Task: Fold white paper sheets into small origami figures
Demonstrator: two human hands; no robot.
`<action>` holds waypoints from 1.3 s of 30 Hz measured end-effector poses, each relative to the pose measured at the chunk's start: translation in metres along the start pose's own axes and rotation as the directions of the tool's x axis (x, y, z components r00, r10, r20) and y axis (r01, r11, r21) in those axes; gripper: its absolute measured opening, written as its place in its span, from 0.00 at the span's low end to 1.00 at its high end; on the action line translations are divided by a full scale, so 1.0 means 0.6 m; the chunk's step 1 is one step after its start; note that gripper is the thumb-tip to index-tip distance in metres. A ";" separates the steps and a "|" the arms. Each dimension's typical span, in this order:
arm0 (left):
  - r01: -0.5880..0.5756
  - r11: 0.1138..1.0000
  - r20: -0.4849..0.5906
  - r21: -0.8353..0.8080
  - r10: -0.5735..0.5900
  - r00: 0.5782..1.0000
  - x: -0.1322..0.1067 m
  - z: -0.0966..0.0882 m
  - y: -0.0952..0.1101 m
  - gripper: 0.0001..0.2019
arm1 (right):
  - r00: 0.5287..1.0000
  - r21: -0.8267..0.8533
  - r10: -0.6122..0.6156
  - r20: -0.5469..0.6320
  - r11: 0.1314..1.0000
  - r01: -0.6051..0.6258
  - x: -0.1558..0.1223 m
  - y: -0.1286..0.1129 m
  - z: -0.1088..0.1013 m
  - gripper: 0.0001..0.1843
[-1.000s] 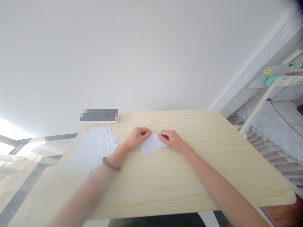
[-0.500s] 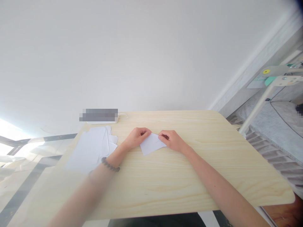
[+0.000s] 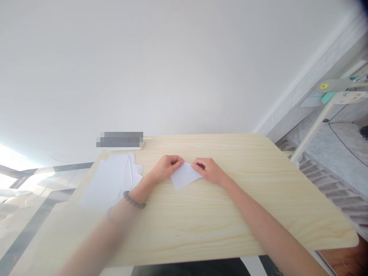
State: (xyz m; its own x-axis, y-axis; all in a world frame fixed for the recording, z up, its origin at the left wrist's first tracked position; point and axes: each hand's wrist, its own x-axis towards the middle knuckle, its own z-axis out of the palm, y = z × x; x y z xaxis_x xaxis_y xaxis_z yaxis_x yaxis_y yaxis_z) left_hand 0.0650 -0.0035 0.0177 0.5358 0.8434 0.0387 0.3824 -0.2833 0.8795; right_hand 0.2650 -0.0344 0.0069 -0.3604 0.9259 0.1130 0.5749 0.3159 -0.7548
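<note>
A small piece of white paper [image 3: 184,177] is held between both hands, low over the middle of the table. My left hand [image 3: 166,166] pinches its upper left edge between thumb and fingers. On the other side, my right hand [image 3: 208,170] grips the upper right edge the same way. The fingertips of the two hands are a short gap apart along the paper's far edge. Part of the paper's right side is hidden by my right hand. A dark beaded bracelet [image 3: 134,200] is on my left wrist.
Several white paper sheets [image 3: 110,176] lie overlapping on the left of the pale wooden table [image 3: 258,214]. Behind them stands a white-based object [image 3: 123,148], its upper part pixelated, with a white cable. A white wall [image 3: 184,76] rises behind; a metal frame [image 3: 312,132] stands right.
Almost nothing differs. Both hands keep their grip, and the paper's lower corner has shifted very slightly to the right.
</note>
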 end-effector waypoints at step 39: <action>-0.001 1.000 0.016 0.000 0.001 1.000 0.001 -0.001 0.001 0.13 | 1.000 -0.024 -0.014 0.001 1.000 0.014 0.000 0.000 -0.001 0.12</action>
State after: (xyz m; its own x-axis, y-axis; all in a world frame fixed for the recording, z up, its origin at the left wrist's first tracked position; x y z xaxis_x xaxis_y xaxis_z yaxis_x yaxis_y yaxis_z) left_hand 0.0650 -0.0030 0.0187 0.5477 0.8360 0.0321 0.3821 -0.2841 0.8793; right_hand 0.2655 -0.0344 0.0069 -0.3695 0.9211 0.1228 0.5874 0.3339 -0.7372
